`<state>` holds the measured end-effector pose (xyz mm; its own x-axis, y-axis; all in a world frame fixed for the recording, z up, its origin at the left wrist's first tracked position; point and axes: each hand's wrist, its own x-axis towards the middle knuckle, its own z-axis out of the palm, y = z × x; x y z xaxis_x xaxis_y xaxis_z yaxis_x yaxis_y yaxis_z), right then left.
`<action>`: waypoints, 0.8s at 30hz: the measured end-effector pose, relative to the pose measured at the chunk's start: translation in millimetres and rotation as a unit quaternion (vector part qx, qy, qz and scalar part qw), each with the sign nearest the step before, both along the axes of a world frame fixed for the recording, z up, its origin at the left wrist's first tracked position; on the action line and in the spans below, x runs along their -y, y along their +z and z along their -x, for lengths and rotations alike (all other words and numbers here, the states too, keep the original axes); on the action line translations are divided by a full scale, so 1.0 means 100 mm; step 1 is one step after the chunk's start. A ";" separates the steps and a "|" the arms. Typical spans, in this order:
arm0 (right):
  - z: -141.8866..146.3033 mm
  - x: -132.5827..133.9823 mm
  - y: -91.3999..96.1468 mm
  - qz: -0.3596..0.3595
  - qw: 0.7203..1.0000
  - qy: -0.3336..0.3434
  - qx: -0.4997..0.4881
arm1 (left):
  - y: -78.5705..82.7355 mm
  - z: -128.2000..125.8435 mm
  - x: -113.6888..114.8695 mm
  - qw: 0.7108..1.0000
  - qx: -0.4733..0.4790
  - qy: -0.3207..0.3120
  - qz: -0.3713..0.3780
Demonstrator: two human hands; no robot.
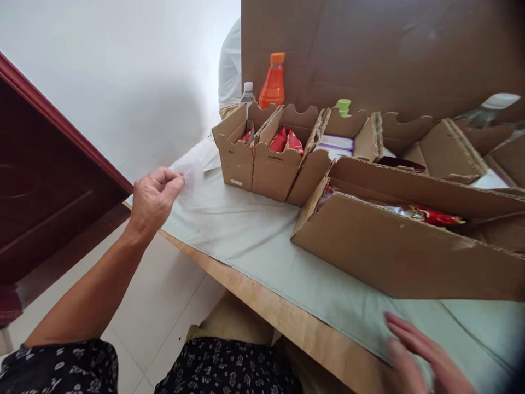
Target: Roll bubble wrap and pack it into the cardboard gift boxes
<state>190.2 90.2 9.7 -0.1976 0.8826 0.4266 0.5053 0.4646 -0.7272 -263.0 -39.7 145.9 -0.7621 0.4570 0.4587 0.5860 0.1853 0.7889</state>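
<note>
Facing a tall, plain brown cardboard panel (369,54), standing behind a wooden tabletop (287,320) draped with a pale green cloth (246,235). Seeing a long, open brown cardboard box (410,257) at the front right, and, behind and left of it, a row of open brown cardboard bins (274,178). Holding the blurred right hand (426,355) near the cloth's front edge, with a loose grip and parted fingers. Pinching with the left hand (153,194), in a narrow thumb-and-finger grip, a thin, clear plastic film (189,183) at the tabletop's left end. Noticing an orange plastic bottle (272,90) behind the bins, a glossy red packet (438,217) inside the long box, and a white, purple-striped carton (336,143) in the third bin. Finding white, barcode-like print (236,182) on the leftmost bin and small dark lettering (275,157) on its neighbour, both too tiny to be reading.
</note>
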 end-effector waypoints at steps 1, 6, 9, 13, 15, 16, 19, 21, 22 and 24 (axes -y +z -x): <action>0.17 0.12 0.10 -0.018 0.997 0.068 0.011 | 0.06 -0.20 0.08 0.999 0.025 -0.045 -0.012; 0.94 0.41 0.54 -0.066 0.957 0.281 0.006 | 0.32 -1.01 0.26 0.935 0.227 -0.261 0.081; 1.09 0.34 0.54 -0.007 0.952 0.303 -0.032 | 0.48 -1.25 0.28 0.870 0.332 -0.331 0.155; 0.94 0.31 0.46 0.055 0.953 0.288 -0.077 | 0.59 -1.32 0.35 0.815 0.392 -0.386 0.182; 0.84 0.36 0.52 0.062 0.942 0.321 -0.075 | 0.57 -1.34 0.39 0.773 0.404 -0.455 0.178; 0.81 0.39 0.56 0.071 0.930 0.353 -0.071 | 0.55 -1.37 0.40 0.743 0.406 -0.503 0.176; 0.82 0.44 0.67 0.126 0.872 0.469 -0.063 | 0.44 -1.51 0.36 0.640 0.405 -0.629 0.172; 0.87 0.43 0.66 0.171 0.816 0.548 -0.068 | 0.38 -1.62 0.28 0.589 0.412 -0.672 0.180; 0.88 0.41 0.63 0.189 0.783 0.588 -0.077 | 0.37 -1.67 0.23 0.569 0.418 -0.684 0.185; 0.85 0.37 0.54 0.230 0.725 0.638 -0.118 | 0.38 -1.70 0.14 0.543 0.426 -0.696 0.198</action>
